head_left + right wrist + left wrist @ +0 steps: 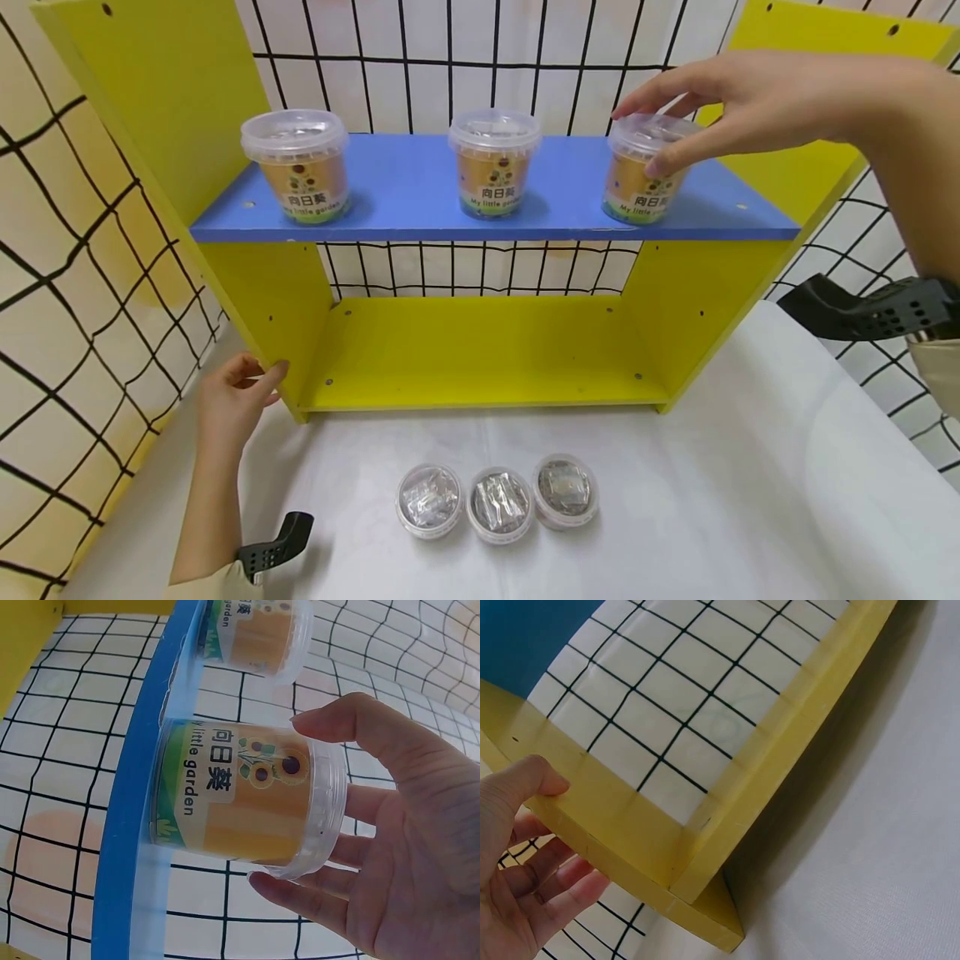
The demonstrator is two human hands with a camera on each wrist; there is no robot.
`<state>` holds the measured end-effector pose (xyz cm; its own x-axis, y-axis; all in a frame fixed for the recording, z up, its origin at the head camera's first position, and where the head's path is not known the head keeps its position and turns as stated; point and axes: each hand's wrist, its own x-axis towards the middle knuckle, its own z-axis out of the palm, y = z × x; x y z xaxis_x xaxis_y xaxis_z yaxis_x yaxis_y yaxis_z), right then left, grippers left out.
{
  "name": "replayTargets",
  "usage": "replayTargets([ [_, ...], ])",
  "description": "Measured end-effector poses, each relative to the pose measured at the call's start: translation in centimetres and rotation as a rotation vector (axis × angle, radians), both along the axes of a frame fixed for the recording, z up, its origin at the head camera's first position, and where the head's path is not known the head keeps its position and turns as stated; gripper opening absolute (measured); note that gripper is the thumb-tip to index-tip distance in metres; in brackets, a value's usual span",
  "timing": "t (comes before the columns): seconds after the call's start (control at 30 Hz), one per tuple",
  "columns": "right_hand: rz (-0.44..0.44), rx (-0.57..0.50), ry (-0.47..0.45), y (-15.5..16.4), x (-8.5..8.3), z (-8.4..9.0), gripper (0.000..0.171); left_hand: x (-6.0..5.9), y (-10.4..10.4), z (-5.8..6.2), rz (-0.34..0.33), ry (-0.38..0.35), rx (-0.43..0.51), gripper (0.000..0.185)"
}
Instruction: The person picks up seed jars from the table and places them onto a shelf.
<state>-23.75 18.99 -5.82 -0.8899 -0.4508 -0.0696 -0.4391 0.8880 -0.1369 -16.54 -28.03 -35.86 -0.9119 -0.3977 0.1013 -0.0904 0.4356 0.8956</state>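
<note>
A yellow shelf unit (pixel 480 350) with a blue board (pixel 420 200) stands on the white table. Three clear-lidded sunflower cups stand on the board: left (pixel 297 167), middle (pixel 493 162), right (pixel 637 196). My right hand (pixel 645 133) reaches over the right cup (pixel 225 795), thumb on the lid's front rim and fingers round its far side, holding it by the lid (pixel 277 799). My left hand (pixel 236 392) grips the front edge of the unit's left side panel (pixel 615 817), thumb in front and fingers behind (pixel 517 847).
Three more lidded cups (pixel 500 504) stand in a row on the white tablecloth (pixel 750 500) in front of the unit. Black wire grid panels (pixel 75 250) close off the left, back and right. The yellow lower shelf holds nothing.
</note>
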Motion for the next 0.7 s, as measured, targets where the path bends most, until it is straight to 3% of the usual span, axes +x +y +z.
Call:
replayTargets([
  [0.7,-0.013,-0.036,0.084,0.24,0.83,-0.85,0.079,-0.11,0.21,0.02,-0.006,0.001,-0.005,0.036],
])
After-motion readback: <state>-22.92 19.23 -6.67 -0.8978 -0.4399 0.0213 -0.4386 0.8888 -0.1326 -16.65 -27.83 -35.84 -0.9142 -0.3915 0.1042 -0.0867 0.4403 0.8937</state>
